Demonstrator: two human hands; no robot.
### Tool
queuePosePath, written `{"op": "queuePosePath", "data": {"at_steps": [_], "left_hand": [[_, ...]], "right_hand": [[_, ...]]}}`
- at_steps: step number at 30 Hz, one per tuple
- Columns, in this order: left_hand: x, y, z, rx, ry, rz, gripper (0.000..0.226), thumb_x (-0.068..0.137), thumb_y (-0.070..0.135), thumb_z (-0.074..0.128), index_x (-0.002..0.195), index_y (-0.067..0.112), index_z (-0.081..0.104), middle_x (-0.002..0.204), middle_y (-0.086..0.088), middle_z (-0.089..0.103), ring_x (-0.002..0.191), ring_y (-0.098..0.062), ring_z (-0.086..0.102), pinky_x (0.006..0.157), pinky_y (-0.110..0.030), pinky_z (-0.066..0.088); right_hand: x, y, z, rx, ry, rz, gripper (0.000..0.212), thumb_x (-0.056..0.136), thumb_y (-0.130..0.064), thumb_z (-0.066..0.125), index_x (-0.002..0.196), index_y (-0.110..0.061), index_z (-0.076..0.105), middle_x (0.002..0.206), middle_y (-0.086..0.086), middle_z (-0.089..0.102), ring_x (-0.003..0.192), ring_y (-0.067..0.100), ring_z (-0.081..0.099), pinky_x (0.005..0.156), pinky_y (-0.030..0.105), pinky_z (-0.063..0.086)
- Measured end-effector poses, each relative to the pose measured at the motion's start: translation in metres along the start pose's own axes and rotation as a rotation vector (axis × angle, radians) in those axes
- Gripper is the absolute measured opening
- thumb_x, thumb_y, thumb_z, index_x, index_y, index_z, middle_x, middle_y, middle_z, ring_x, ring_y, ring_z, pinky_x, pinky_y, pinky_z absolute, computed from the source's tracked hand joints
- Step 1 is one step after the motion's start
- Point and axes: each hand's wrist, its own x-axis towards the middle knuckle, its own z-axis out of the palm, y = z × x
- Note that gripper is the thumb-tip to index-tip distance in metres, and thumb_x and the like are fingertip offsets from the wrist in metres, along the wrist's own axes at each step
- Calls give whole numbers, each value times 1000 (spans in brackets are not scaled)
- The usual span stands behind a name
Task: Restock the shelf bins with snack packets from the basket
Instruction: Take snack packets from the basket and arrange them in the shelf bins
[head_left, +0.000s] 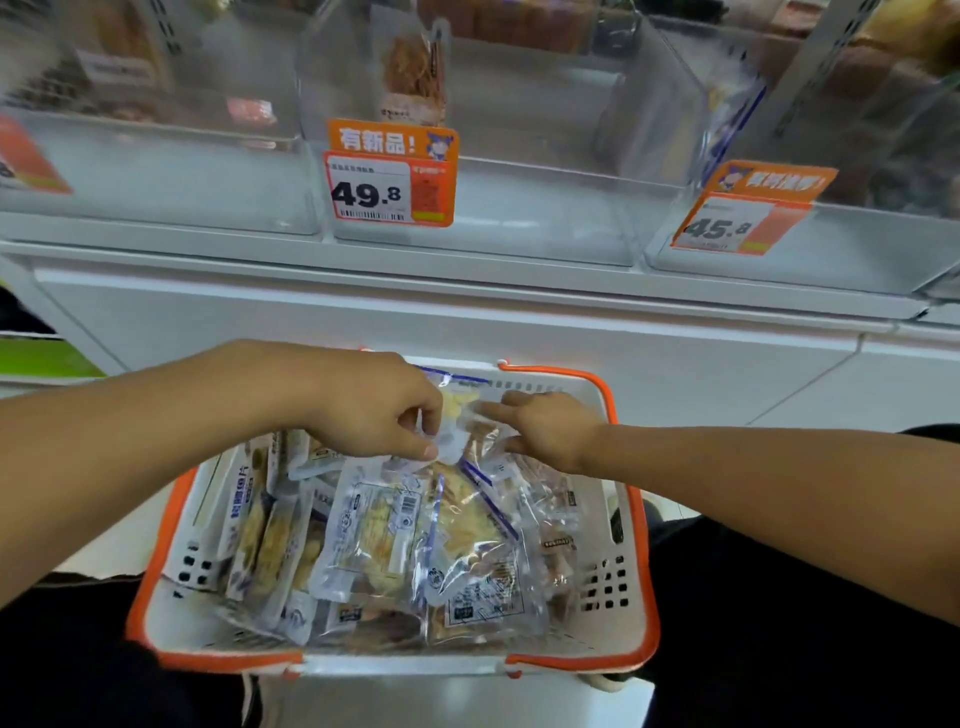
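Basket (631, 525): white plastic, orange rim and handles, slotted and perforated walls. Sits low in the head view, between the person's dark-clad legs, in front of the shelf unit.

Snack packets (374, 535): clear film pouches with white printed labels and blue stripes, pale yellow and brown contents. Heaped loosely in the basket, some upright along its left wall, others lying flat and overlapping in the middle and right.

Left hand (379, 410): over the far end of the basket, fingers curled, thumb and fingertips pinching the top edge of one clear packet (457, 415) at the back of the heap.

Right hand (545, 428): just beside the left, forefinger extended and touching the same packet, thumb below it against the film; whether it truly grips cannot be told.

Shelf bins: clear plastic, standing side by side on a white shelf (467, 291) above the basket. Centre bin (519, 208) holds one upright packet (413, 73) of brown snacks against its back left corner. Left bin (171, 176) and right bin (831, 249) show blurred; contents unclear.

Price tags: orange and white, clipped to bin fronts. Centre tag (390, 174) reads 49.8; right tag (748, 215) reads 45.8; a third (26, 161) is cut by the left edge.

Surroundings: white panel (519, 338) below the shelf edge; pale floor (447, 701) under the basket; green strip (41, 358) at far left; further stock, blurred, on the upper level.
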Motion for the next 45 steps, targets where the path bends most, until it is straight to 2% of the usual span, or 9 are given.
{"op": "queuePosePath", "data": {"at_steps": [5,10,15,18,21,30,35,40,45], "left_hand": [[2,-5,-9,-41,54,-78,52,93,52,56,136,24,49,121,8,58,98,-11,58,86,-26,46],[-4,-15,-25,-615,253,-120,107,64,49,86,150,33,25,132,10,44,114,-14,58,96,-33,51],[-18,-12,-55,-1277,609,41,45,81,6,76,119,23,59,88,-7,68,69,-15,68,62,-27,56],[-38,-18,-71,-1499,797,81,35,85,-3,68,115,13,57,82,-6,72,66,-16,70,67,-34,62],[-60,-28,-84,-1594,902,120,27,85,-3,68,100,15,55,87,-9,69,72,-19,71,67,-36,62],[-135,-120,-101,-1463,1264,-85,35,86,0,70,117,10,56,99,-9,72,68,-12,66,63,-26,51],[-166,-183,-98,-1253,1485,-401,44,92,16,68,131,9,51,123,-6,61,99,-21,62,80,-33,56],[-200,-220,-87,-1125,1720,-594,15,92,14,61,85,27,63,92,1,67,81,-16,62,86,-42,57],[-198,-222,-84,-1113,1687,-547,9,93,21,62,88,26,67,93,0,69,92,-19,67,89,-46,56]], "right_hand": [[13,-2,-63,237,-108,-221,29,101,-34,54,106,-15,75,91,5,72,80,20,65,74,34,51],[-10,21,-159,895,-144,-69,51,103,-28,51,74,13,54,52,7,52,49,16,44,57,26,42],[-18,6,-210,1367,167,45,42,89,-40,59,60,-10,57,53,3,38,49,13,30,49,22,28],[-20,-12,-232,1469,229,-47,11,83,-30,66,89,-22,71,74,-5,62,65,7,56,58,22,45],[-13,-36,-251,1508,251,-92,23,87,-16,65,110,-13,66,95,10,73,79,20,71,55,28,58],[95,-104,-346,1221,130,-119,11,87,-21,73,78,-16,70,56,-5,53,50,9,50,51,23,46],[207,-131,-362,1325,285,-60,6,87,-11,74,87,-8,68,88,14,66,67,19,60,55,28,53],[289,-117,-347,616,248,-182,14,81,-5,79,93,0,74,89,10,76,65,3,64,58,21,51],[329,-140,-314,128,221,-394,22,83,-6,67,75,-16,50,75,-1,53,67,14,47,59,29,37]]}}
